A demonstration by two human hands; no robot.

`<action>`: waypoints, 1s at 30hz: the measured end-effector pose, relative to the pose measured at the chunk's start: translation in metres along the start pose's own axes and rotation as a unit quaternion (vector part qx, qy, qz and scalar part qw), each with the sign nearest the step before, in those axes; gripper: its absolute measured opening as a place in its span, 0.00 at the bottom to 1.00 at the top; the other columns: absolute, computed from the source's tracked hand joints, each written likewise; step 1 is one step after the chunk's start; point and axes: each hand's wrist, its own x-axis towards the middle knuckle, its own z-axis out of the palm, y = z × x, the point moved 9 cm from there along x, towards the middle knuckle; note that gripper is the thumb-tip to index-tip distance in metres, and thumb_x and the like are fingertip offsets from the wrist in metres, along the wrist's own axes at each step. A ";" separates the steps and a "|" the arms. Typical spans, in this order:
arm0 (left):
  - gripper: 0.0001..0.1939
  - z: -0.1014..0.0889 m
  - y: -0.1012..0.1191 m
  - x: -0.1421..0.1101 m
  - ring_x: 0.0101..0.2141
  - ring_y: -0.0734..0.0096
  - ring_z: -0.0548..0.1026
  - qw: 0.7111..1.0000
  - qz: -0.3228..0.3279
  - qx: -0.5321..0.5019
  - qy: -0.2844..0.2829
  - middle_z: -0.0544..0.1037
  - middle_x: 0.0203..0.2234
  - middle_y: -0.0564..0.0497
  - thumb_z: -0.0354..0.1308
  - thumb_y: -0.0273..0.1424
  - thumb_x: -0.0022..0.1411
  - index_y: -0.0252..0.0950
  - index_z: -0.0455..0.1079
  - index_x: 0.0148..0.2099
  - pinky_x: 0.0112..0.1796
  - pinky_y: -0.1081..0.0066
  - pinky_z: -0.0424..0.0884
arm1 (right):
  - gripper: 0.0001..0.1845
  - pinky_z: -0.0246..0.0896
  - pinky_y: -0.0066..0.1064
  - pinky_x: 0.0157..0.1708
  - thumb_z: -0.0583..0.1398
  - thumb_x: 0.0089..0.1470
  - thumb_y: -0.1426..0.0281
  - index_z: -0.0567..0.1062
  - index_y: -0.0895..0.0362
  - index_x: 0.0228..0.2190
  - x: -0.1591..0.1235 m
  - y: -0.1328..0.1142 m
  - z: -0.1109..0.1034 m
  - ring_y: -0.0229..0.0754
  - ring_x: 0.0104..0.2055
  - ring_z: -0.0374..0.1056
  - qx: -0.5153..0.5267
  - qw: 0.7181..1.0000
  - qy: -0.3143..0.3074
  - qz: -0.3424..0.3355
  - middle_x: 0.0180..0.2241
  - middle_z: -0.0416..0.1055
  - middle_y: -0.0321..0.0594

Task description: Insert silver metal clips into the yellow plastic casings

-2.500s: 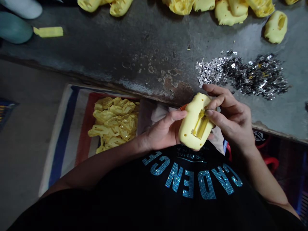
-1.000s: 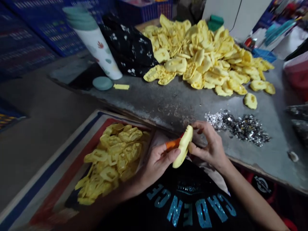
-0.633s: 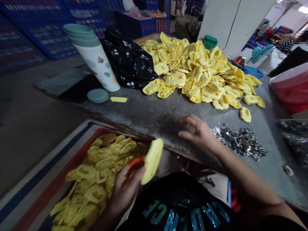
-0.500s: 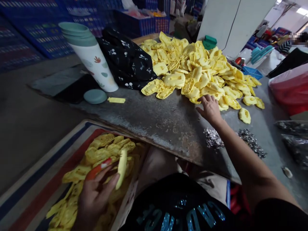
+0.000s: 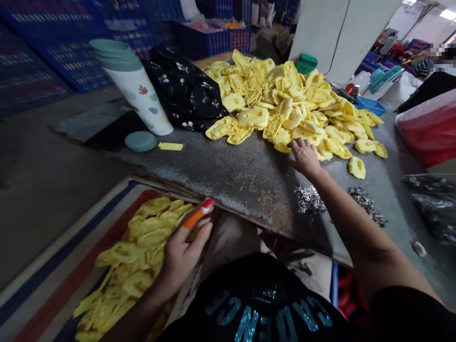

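Note:
My left hand (image 5: 183,254) hovers over a striped sack (image 5: 53,280) full of yellow plastic parts (image 5: 135,247) beside my lap. It grips an orange-handled tool (image 5: 198,214) between its fingers. My right hand (image 5: 304,156) is stretched far out over the grey table (image 5: 231,166), fingers spread, touching the near edge of a big heap of yellow plastic parts (image 5: 292,104). A pile of small shiny metal bits (image 5: 309,199) lies just beside my right forearm.
A white cup with a teal rim (image 5: 131,85), its teal lid (image 5: 140,141), a yellow strip (image 5: 170,146) and a black patterned cloth (image 5: 185,90) sit at the table's back left. Blue crates (image 5: 53,52) stand behind. A red bag (image 5: 427,128) lies at right.
The yellow part that both hands held went with my left hand down to the sack and is gone from it. My right hand reached out to the heap. The view lifted.

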 end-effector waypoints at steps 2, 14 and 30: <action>0.24 0.028 0.028 0.001 0.56 0.53 0.91 0.999 0.017 -0.028 -0.021 0.91 0.61 0.40 0.72 0.47 0.77 0.40 0.86 0.66 0.61 0.56 0.88 | 0.19 0.68 0.62 0.64 0.64 0.62 0.76 0.81 0.58 0.54 0.012 -0.009 0.005 0.69 0.63 0.71 0.023 1.000 0.006 0.008 0.61 0.80 0.65; 0.28 0.078 0.081 0.007 0.55 0.51 0.92 0.968 -0.093 -0.201 -0.117 0.89 0.64 0.34 0.77 0.48 0.73 0.36 0.86 0.65 0.43 0.64 0.91 | 0.24 0.67 0.34 0.29 0.71 0.63 0.44 0.73 0.49 0.35 -0.045 0.015 -0.042 0.40 0.29 0.67 0.443 0.894 0.020 0.062 0.28 0.73 0.34; 0.48 0.188 0.144 -0.025 0.65 0.39 0.87 0.810 -0.179 -0.356 -0.431 0.77 0.79 0.41 0.87 0.51 0.60 0.52 0.78 0.77 0.41 0.64 0.92 | 0.25 0.74 0.28 0.27 0.86 0.49 0.51 0.85 0.47 0.39 -0.251 -0.033 -0.036 0.37 0.28 0.70 0.784 0.582 -0.010 0.215 0.31 0.79 0.31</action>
